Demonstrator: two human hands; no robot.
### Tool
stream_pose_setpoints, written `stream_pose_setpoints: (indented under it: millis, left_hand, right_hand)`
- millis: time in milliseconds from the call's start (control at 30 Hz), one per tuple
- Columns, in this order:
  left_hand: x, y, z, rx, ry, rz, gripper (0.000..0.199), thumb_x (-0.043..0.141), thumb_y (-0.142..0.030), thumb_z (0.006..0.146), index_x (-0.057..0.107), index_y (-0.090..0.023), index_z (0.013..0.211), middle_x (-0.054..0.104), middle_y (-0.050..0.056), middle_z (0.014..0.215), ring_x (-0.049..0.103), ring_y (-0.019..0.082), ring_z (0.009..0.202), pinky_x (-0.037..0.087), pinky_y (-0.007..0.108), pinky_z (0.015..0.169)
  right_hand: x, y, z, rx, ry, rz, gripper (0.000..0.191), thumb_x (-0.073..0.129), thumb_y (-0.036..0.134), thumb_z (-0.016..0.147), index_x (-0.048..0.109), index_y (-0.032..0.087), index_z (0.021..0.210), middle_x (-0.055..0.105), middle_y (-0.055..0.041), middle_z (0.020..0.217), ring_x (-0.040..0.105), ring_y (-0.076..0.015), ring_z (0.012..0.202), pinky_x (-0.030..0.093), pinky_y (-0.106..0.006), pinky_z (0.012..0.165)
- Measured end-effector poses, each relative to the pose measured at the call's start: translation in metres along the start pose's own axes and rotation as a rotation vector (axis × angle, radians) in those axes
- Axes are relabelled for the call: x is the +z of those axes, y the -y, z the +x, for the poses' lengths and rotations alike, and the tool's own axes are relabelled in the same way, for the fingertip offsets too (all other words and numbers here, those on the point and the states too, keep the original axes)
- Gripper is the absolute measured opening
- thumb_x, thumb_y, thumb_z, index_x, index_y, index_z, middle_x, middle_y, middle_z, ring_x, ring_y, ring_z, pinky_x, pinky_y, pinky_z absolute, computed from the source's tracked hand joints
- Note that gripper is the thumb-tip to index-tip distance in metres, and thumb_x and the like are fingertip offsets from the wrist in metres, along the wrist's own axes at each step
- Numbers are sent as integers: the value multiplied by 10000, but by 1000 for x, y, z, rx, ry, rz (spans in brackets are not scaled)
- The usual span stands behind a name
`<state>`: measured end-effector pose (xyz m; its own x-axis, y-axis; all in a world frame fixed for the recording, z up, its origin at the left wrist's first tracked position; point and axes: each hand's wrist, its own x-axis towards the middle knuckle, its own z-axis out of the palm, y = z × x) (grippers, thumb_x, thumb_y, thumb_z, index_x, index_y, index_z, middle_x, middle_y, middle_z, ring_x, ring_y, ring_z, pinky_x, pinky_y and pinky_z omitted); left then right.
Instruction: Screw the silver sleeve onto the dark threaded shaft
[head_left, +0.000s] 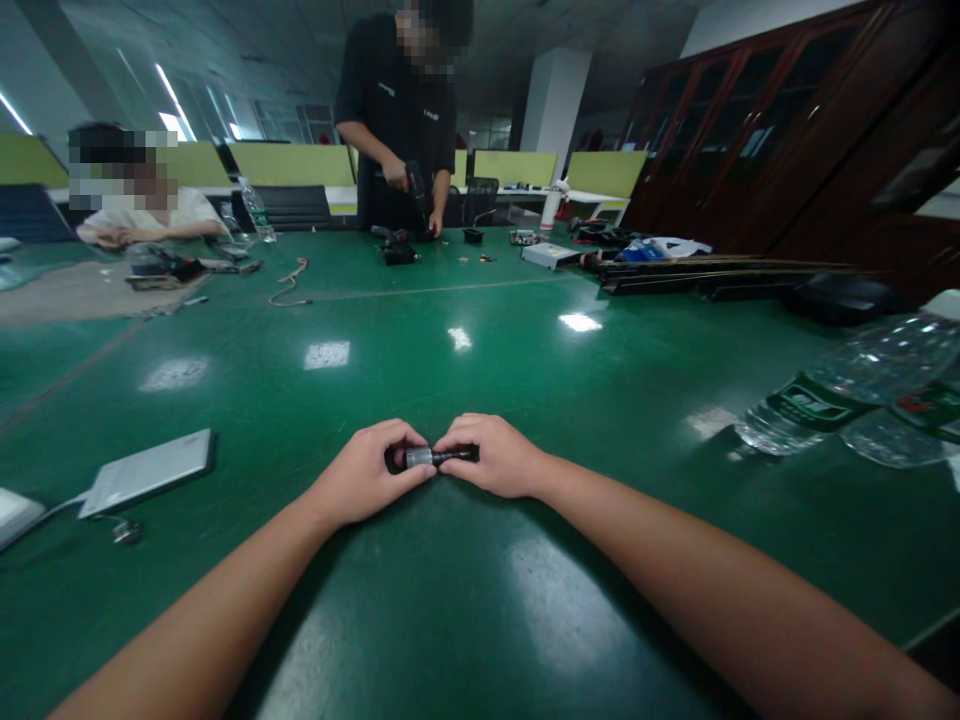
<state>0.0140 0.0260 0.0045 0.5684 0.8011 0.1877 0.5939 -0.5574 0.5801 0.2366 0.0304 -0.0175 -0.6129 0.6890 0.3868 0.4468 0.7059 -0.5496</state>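
Observation:
Between my two hands, low over the green table (450, 380), lies a small cylindrical metal part (420, 457) with a darker, ridged shaft (448, 456) running out to the right. My left hand (375, 468) pinches the silvery cylinder end between thumb and fingers. The dark shaft end is pinched in my right hand (491, 455). The fingertips of both hands meet near the middle of the piece, and its outer ends are partly hidden inside the fingers.
A pale flat device (150, 472) with a cable sits at left. Water bottles (817, 405) stand at right. Across the table, a person (397, 120) holds a power drill (416, 190); another person (150, 215) sits far left. Dark long bars (675, 275) lie at back right.

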Motion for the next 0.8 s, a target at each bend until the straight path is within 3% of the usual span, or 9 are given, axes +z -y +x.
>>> stream_pose_setpoints:
  millis: [800]
  left_hand:
    - [0,1,0,-12,7,-11,184,663,-345,840,666,-174,906,620,16,804,575,166,732,431,275,667]
  right_hand:
    - [0,3,0,56,9,-20,124,713,206,812,721,168,930,683,-38,818,599,-163,797,456,-275,742]
